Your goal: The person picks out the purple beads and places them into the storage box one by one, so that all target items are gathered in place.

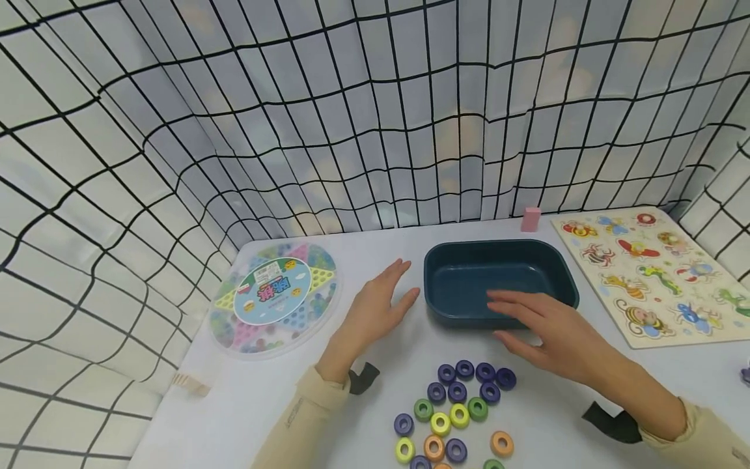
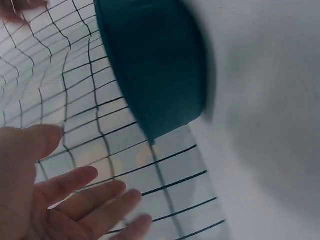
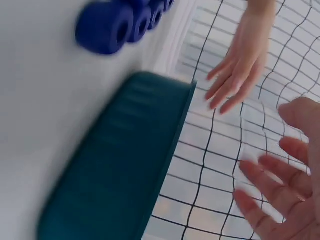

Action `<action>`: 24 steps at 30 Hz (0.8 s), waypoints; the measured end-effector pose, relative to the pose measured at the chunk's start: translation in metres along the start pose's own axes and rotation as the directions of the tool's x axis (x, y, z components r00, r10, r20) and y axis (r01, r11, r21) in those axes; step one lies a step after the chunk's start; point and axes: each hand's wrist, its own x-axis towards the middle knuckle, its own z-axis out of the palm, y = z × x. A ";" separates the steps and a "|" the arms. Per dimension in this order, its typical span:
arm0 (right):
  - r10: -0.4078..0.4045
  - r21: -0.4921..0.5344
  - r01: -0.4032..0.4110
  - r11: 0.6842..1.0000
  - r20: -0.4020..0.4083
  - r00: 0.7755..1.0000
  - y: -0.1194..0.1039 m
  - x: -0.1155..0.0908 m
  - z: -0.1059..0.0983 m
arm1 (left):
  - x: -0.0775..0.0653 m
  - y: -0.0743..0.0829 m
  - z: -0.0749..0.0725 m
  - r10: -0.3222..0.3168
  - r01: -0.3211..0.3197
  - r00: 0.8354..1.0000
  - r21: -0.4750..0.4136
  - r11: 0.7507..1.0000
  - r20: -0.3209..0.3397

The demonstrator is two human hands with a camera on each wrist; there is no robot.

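A dark teal rectangular tray [image 1: 498, 250] stands on the white table, with nothing seen inside it. My left hand [image 1: 375, 309] hovers just left of the tray, fingers extended and holding nothing. Over the tray's front right part is my right hand [image 1: 551, 332], its fingers spread and bare. In the left wrist view the tray [image 2: 155, 65] is beside the left hand [image 2: 85, 200], apart from it. The right wrist view has the tray's side [image 3: 125, 155] near the right hand [image 3: 280, 185]. Several coloured rings, including a purple ring [image 1: 456, 450], lie in front of the tray.
A round clear-lidded board game [image 1: 322, 306] lies at the left. At the right is a wooden insect puzzle board [image 1: 609, 299]. A pink block [image 1: 530, 219] stands behind the tray, and a pale wooden piece [image 1: 191, 384] lies at the left edge. Black netting [image 1: 369, 81] surrounds the table.
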 end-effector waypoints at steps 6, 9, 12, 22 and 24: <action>0.077 0.156 -0.106 0.982 0.183 0.980 -0.008 -0.024 0.006 | 0.028 -0.027 0.021 -0.082 0.058 0.996 -0.524 0.850 -0.023; 0.186 0.119 -0.248 0.961 0.382 0.905 -0.008 -0.035 0.016 | 0.035 -0.038 0.035 -0.059 0.122 0.992 -0.730 0.673 0.111; 0.216 0.119 -0.317 0.941 0.511 0.832 -0.006 -0.041 0.027 | 0.033 -0.046 0.043 0.055 0.163 0.969 -0.796 0.582 0.239; 0.142 0.183 -0.270 0.945 0.515 0.845 -0.005 -0.037 0.042 | 0.032 -0.038 0.044 0.260 0.022 0.919 -0.697 0.717 0.297; 0.138 0.182 -0.264 0.947 0.511 0.848 -0.004 -0.036 0.041 | 0.034 -0.037 0.043 0.270 0.005 0.924 -0.715 0.699 0.270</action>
